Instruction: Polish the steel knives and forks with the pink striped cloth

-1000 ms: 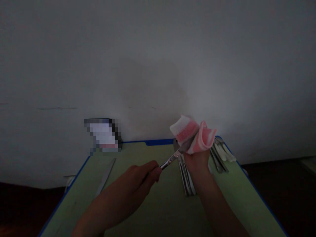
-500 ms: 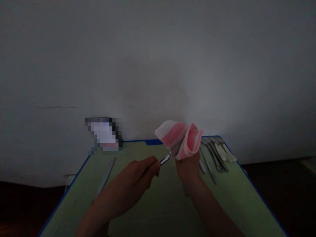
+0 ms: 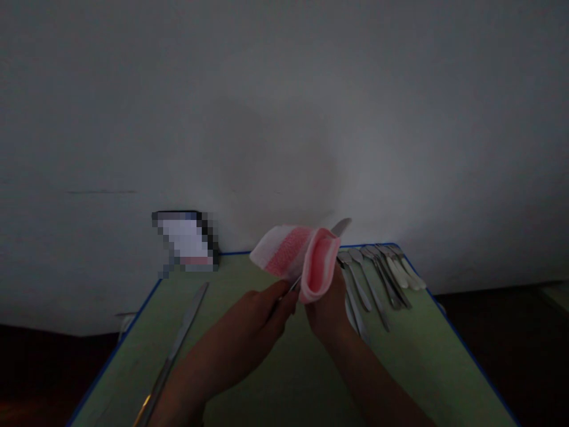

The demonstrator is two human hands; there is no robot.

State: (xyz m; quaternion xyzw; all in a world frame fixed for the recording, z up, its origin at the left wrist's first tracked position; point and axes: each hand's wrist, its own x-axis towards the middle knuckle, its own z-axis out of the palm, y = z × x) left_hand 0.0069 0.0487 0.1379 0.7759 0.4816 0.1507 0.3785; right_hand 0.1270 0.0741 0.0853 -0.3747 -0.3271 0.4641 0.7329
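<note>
My left hand (image 3: pixel 262 317) is closed round the handle of a table knife, whose blade tip (image 3: pixel 342 226) sticks out past a pink and white striped cloth (image 3: pixel 284 249). The cloth is folded round the middle of the knife, and my right hand (image 3: pixel 326 308) grips it from below and behind; most of those fingers are hidden by the cloth. Both hands are close together above the green table (image 3: pixel 275 379). Another table knife (image 3: pixel 186 323) lies on the left side, partly behind my left forearm.
Several spoons (image 3: pixel 376 296) and other cutlery lie in a row at the right back, some with white handles (image 3: pixel 402 273). A blurred-out device (image 3: pixel 189 240) leans at the left back. Behind the blue-edged table stands a grey wall (image 3: pixel 284 118).
The cloth and my right hand have moved left, down the knife toward my left hand. The blade tip now shows beyond the cloth. More of the cutlery on the right is uncovered.
</note>
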